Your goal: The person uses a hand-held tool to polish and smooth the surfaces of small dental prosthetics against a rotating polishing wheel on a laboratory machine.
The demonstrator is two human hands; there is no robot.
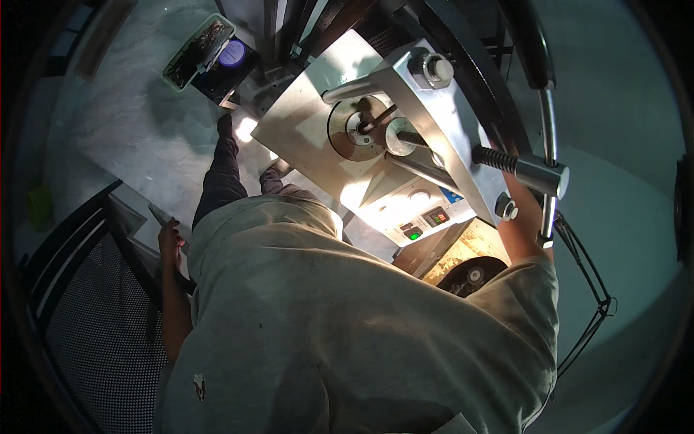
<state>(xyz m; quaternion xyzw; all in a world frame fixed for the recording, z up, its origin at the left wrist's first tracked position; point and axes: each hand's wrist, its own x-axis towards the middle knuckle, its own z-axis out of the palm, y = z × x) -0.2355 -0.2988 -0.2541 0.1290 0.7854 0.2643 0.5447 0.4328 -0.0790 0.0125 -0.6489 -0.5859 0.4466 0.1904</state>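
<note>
My left hand (170, 244) is low at my left side, fingers curled around a thin, flat grey piece (159, 215) whose kind I cannot make out. It is beside a white box-like surface (134, 206). My right forearm (522, 213) reaches up behind the thick metal plate (441, 123) of a screw press, which hides the right hand and its fingers. A threaded screw (495, 159) with a long bar handle (549, 130) passes through that plate. Under it, a small round metal disc (399, 136) stands above a round dark-rimmed recess (359, 128) in the press's pale top.
The press front carries a lit control panel (426, 220). Below is a wooden surface with a black disc (473, 275). A mesh chair (101, 311) stands at left. A rectangular tub (199, 54) and a purple-lidded round container (232, 53) are at the upper left.
</note>
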